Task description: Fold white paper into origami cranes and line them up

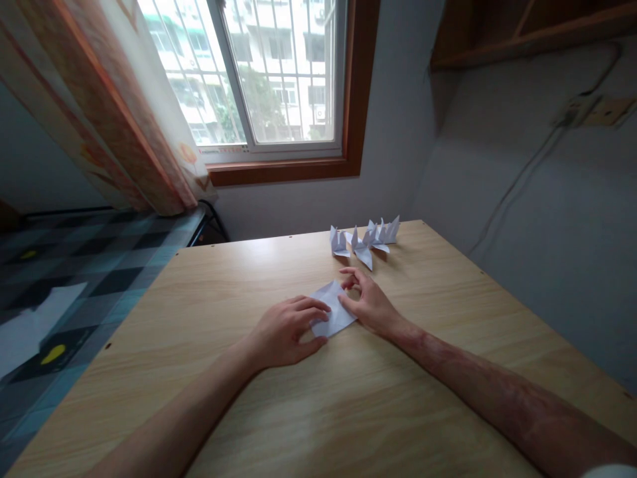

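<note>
A folded white sheet of paper [332,309] lies flat on the wooden table [239,279]. My left hand [286,332] rests on the sheet's left part, fingers stretched flat and pressing it down. My right hand [367,304] touches the sheet's right edge with its fingers curled in a pinch on the fold. Behind the hands, near the table's far edge, stand several folded white paper cranes [364,241].
A grey wall runs along the table's right side, with a cable and a socket [580,109] on it. A window [279,73] and a curtain [114,106] lie beyond the far edge. To the left, a checked blanket [74,265] covers a bed.
</note>
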Action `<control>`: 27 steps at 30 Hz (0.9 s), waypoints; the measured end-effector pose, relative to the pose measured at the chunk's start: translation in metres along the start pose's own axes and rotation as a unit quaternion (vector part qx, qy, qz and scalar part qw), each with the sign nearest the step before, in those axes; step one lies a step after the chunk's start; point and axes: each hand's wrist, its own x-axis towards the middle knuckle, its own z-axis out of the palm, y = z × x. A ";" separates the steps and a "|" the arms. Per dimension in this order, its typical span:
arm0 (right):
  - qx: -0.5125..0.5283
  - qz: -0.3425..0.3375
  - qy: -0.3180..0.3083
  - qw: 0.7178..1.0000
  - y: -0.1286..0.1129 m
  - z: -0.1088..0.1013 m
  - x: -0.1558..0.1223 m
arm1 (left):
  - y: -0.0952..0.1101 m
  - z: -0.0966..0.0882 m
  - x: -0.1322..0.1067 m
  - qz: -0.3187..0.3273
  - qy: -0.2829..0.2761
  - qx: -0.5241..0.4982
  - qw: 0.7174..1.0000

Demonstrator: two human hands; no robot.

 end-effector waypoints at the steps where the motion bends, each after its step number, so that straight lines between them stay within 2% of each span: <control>1: 0.008 0.007 0.003 1.000 0.000 -0.001 0.000 | 0.000 0.001 -0.001 0.000 0.000 -0.005 1.000; 8: 0.079 0.036 -0.009 0.996 -0.005 -0.002 0.002 | -0.007 0.004 -0.001 -0.003 0.021 0.014 1.000; 13: 0.024 0.018 0.017 0.999 -0.009 -0.001 0.001 | -0.008 0.004 0.001 -0.055 0.046 0.072 0.995; 16: 0.013 0.007 0.019 1.000 -0.011 -0.001 0.001 | -0.007 0.005 0.001 -0.075 0.054 0.062 0.994; 22: 0.026 -0.040 -0.034 0.998 -0.021 -0.006 -0.002 | -0.012 0.007 0.001 -0.062 0.061 0.029 0.996; 27: -0.085 -0.134 -0.138 0.978 -0.035 -0.010 -0.007 | -0.017 0.005 0.002 -0.064 0.068 0.075 0.993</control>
